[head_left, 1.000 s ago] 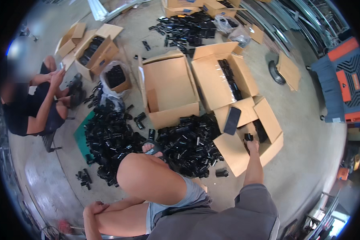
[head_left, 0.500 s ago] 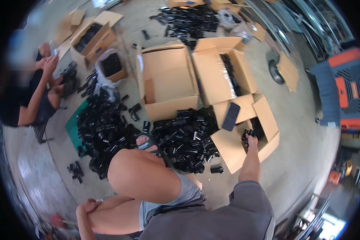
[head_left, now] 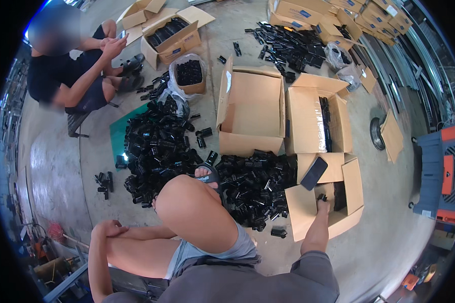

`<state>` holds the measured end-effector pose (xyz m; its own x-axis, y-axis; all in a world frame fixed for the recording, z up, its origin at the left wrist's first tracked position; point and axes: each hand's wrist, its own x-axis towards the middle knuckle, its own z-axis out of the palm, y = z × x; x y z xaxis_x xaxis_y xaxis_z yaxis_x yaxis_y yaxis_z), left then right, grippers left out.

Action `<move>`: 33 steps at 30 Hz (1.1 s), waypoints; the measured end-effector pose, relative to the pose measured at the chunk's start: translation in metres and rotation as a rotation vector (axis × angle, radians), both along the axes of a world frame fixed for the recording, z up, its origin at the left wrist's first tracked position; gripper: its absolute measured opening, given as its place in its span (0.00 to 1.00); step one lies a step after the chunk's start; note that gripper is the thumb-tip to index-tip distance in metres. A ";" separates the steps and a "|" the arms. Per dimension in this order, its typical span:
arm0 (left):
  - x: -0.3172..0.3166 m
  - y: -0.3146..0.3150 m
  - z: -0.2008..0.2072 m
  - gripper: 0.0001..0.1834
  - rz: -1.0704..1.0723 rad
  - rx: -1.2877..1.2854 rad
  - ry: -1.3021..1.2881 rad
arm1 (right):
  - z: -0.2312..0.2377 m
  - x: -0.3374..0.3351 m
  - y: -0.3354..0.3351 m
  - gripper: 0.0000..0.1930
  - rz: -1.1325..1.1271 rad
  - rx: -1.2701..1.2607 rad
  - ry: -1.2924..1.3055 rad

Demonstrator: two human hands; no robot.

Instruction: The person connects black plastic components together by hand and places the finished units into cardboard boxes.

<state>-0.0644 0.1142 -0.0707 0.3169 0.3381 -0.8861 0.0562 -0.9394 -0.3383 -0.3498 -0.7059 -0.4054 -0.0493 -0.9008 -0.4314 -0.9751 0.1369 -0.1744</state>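
Note:
My right hand (head_left: 323, 206) reaches down into a small open cardboard box (head_left: 350, 220) at the right. Its fingers are closed on a small black plastic part (head_left: 322, 197), whose exact kind I cannot make out. More black parts (head_left: 340, 196) are packed along that box's right inner side. A dark phone (head_left: 314, 173) lies on the box's far flap. My left hand (head_left: 111, 228) rests on my left leg, holding nothing, its fingers lying loosely over the skin. In front of my knee spreads a heap of glossy black parts (head_left: 258, 187), with another heap (head_left: 156, 146) to its left.
Two larger open boxes (head_left: 251, 144) (head_left: 311, 139) stand ahead. A seated person (head_left: 60, 76) holds a phone at the far left, near a bagged box (head_left: 191, 88) of black parts. A grey and orange wheeled case (head_left: 437, 171) stands at the right. Stacked cartons (head_left: 376, 22) are at the back.
The view has swung, so the scene sits lower and further right. My right hand has shifted slightly left inside the small box, still closed on a black part. My left hand stays on my leg.

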 end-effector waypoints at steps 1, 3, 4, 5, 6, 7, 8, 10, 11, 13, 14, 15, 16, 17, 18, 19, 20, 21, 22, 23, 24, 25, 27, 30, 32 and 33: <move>0.000 -0.002 0.002 0.40 -0.008 -0.009 0.004 | 0.005 -0.002 0.000 0.34 -0.030 -0.075 -0.108; -0.001 -0.005 0.004 0.40 -0.011 -0.001 0.021 | 0.028 -0.007 -0.003 0.32 -0.131 -0.188 -0.370; 0.000 -0.007 0.005 0.40 -0.011 0.005 0.026 | 0.052 -0.007 -0.004 0.32 -0.203 -0.224 -0.526; 0.009 -0.014 0.005 0.41 -0.029 0.001 0.040 | 0.095 -0.001 0.004 0.30 -0.263 -0.301 -0.576; 0.004 -0.010 0.005 0.41 -0.014 0.002 0.053 | 0.134 0.024 0.022 0.28 -0.294 -0.364 -0.630; 0.003 -0.009 0.005 0.41 -0.009 -0.001 0.065 | 0.161 0.041 0.034 0.27 -0.282 -0.346 -0.826; 0.001 -0.010 0.009 0.41 -0.010 0.007 0.082 | 0.181 0.056 0.048 0.27 -0.274 -0.320 -1.019; 0.014 -0.018 0.004 0.42 -0.047 0.007 0.112 | 0.219 0.094 0.079 0.27 -0.329 -0.180 -1.220; 0.020 -0.021 0.001 0.42 -0.056 -0.001 0.123 | 0.207 0.110 0.084 0.26 -0.174 -0.111 -1.224; 0.019 -0.019 -0.002 0.42 -0.060 -0.009 0.139 | 0.233 0.190 0.136 0.25 -0.274 0.313 -1.283; 0.016 -0.017 -0.006 0.42 -0.069 -0.022 0.132 | 0.195 0.225 0.140 0.24 -0.113 0.335 -1.355; 0.014 -0.010 -0.005 0.42 -0.077 -0.027 0.113 | 0.204 0.267 0.167 0.23 -0.083 0.484 -1.398; 0.011 -0.004 -0.005 0.42 -0.085 -0.031 0.096 | 0.190 0.299 0.174 0.21 -0.050 0.672 -1.281; 0.009 -0.001 -0.002 0.42 -0.079 -0.035 0.091 | 0.179 0.333 0.184 0.21 0.044 0.652 -1.227; 0.014 -0.009 -0.005 0.42 -0.095 -0.054 0.088 | 0.168 0.360 0.179 0.22 0.127 0.601 -1.174; 0.021 -0.016 -0.007 0.42 -0.100 -0.057 0.084 | 0.149 0.385 0.168 0.24 0.260 0.403 -1.038; 0.016 -0.011 -0.007 0.42 -0.075 -0.048 0.082 | 0.132 0.412 0.173 0.25 0.398 0.233 -0.885; -0.002 0.011 0.001 0.42 -0.037 -0.035 0.074 | 0.148 0.434 0.208 0.28 0.510 0.139 -0.713; -0.004 0.013 -0.002 0.42 -0.045 -0.055 0.085 | 0.143 0.443 0.205 0.29 0.528 0.257 -0.690; -0.001 0.015 -0.003 0.42 -0.046 -0.062 0.082 | 0.134 0.453 0.205 0.28 0.601 0.199 -0.589; -0.004 0.012 0.000 0.42 -0.038 -0.066 0.087 | 0.130 0.457 0.207 0.28 0.676 0.150 -0.479; -0.003 0.013 0.001 0.42 -0.031 -0.071 0.092 | 0.127 0.455 0.204 0.27 0.691 0.149 -0.458; -0.001 0.029 -0.009 0.41 -0.020 -0.054 0.067 | 0.125 0.447 0.205 0.26 0.730 0.153 -0.418; 0.006 0.020 -0.010 0.40 -0.007 -0.015 0.060 | 0.138 0.412 0.202 0.22 0.729 -0.038 -0.524; 0.008 0.013 -0.008 0.40 -0.031 -0.018 0.056 | 0.144 0.378 0.200 0.19 0.675 -0.212 -0.675; 0.008 0.013 -0.008 0.39 -0.056 -0.034 0.056 | 0.148 0.355 0.198 0.18 0.647 -0.306 -0.733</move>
<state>-0.0566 0.1274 -0.0783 0.2845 0.2905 -0.9136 -0.0150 -0.9515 -0.3072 0.0052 -0.5082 -0.2571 0.6688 -0.7376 0.0929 -0.4859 -0.5283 -0.6963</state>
